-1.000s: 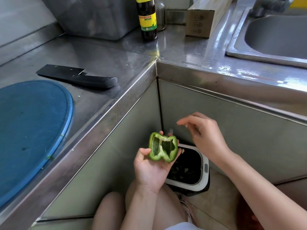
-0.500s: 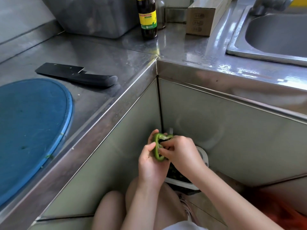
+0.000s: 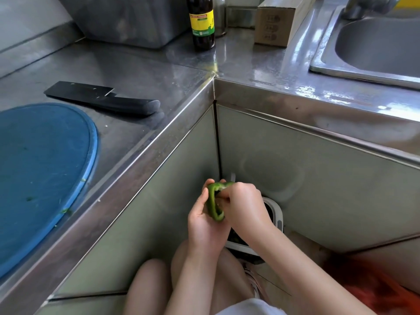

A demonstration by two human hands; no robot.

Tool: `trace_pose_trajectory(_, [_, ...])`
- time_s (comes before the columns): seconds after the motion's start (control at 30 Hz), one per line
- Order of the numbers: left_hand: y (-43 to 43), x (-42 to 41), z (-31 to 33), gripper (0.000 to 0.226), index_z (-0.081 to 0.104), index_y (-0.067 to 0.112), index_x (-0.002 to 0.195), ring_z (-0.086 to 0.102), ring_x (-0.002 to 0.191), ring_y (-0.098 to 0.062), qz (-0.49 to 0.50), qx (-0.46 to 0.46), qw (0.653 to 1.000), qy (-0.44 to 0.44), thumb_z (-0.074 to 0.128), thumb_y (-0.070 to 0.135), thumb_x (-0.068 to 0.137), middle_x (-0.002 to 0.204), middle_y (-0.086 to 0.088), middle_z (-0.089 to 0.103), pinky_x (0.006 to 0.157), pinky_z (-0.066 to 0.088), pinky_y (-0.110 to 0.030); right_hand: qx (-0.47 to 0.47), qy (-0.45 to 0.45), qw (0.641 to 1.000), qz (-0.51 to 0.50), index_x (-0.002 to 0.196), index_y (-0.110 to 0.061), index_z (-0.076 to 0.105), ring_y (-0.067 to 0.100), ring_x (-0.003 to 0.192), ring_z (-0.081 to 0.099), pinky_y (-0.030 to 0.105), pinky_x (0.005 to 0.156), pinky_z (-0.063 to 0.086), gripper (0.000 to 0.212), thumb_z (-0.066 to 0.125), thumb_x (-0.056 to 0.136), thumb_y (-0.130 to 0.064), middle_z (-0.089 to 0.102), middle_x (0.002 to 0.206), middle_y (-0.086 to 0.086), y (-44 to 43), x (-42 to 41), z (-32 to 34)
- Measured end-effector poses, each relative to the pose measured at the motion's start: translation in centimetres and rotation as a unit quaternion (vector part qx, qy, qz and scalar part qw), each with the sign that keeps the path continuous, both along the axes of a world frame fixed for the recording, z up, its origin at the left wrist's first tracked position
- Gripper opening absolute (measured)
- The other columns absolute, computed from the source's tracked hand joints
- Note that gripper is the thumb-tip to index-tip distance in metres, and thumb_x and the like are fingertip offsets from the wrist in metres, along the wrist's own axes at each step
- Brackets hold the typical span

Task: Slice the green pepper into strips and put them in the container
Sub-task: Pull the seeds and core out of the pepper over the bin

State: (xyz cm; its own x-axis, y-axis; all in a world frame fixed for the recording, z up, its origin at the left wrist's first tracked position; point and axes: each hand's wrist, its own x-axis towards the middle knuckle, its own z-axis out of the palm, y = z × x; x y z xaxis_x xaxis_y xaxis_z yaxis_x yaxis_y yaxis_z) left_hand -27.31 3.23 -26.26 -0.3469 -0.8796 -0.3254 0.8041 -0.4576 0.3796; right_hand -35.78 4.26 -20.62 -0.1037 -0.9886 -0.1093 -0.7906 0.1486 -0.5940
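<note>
The green pepper (image 3: 212, 201) is a cut-open piece. It stands on end, with its long way running from twelve o'clock down to six. The left hand (image 3: 204, 230) cups it from the nine o'clock side, with fingers and thumb wrapped round its back. The right hand (image 3: 244, 205) comes in from three o'clock. Its fingers are bent and hooked into the hollow side, and what they pinch in there is hidden. Both hands are low over a bin (image 3: 279, 215) on the floor. The blue board (image 3: 45, 169) is up on the counter (image 3: 159, 71) at about nine o'clock, and the knife (image 3: 102, 98) is at about ten. Both are nearer the left hand, so I think the pepper must go up there for slicing.
</note>
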Motion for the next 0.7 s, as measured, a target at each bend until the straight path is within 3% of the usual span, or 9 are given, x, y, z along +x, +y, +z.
trace_pose_trajectory(0.2, [0.2,0.0,-0.2,0.052,0.076,0.018,0.089,0.069,0.092,-0.024,-0.002,-0.002,1.000,-0.003,0.094,0.025,0.040,0.101,-0.012,0.070,0.089,0.050,-0.035,-0.091,-0.004,0.995,0.040,0.068,-0.014,0.069,0.009,0.063,0.043,0.008,0.049,0.029,0.017,0.058,0.075,-0.004,0.056,0.068,-0.005,0.7,-0.1,-0.6])
trace_pose_trajectory(0.3, [0.1,0.0,-0.1,0.052,0.076,0.018,0.089,0.069,0.094,-0.024,0.000,0.000,1.000,0.003,0.095,0.026,0.041,0.102,-0.012,0.070,0.088,0.051,-0.035,-0.116,0.005,0.992,0.045,0.064,-0.010,0.065,0.014,0.061,0.046,0.014,0.048,0.024,0.014,0.058,0.073,-0.001,0.062,0.069,0.003,0.6,-0.3,-1.3])
trace_pose_trajectory(0.4, [-0.2,0.1,0.0,0.049,0.075,0.016,0.093,0.068,0.098,-0.028,0.003,0.002,0.999,0.039,0.092,0.022,0.048,0.104,-0.015,0.068,0.088,0.053,-0.038,-0.134,-0.018,0.991,0.018,0.071,-0.007,0.069,0.023,0.064,0.056,0.030,0.054,0.038,0.014,0.059,0.079,-0.003,0.061,0.071,0.007,0.8,-0.7,-2.2])
trace_pose_trajectory(0.57, [-0.5,0.0,0.1,0.043,0.072,0.016,0.102,0.064,0.097,-0.034,0.034,0.017,0.998,0.058,0.078,0.031,0.062,0.104,-0.019,0.066,0.102,0.037,-0.047,-0.174,-0.112,0.975,-0.077,0.081,-0.014,0.076,0.011,0.068,0.062,0.019,0.068,0.045,0.010,0.073,0.076,-0.006,0.069,0.075,-0.002,1.0,-3.0,-1.7])
trace_pose_trajectory(0.7, [-0.6,-0.1,0.3,0.039,0.071,0.016,0.102,0.063,0.100,-0.037,0.046,0.039,0.997,0.047,0.067,0.040,0.072,0.105,-0.018,0.066,0.108,0.032,-0.051,-0.125,-0.103,0.982,-0.097,0.082,-0.014,0.075,0.011,0.072,0.064,0.025,0.073,0.049,0.013,0.071,0.077,-0.002,0.070,0.077,-0.003,-0.2,-4.8,-1.6])
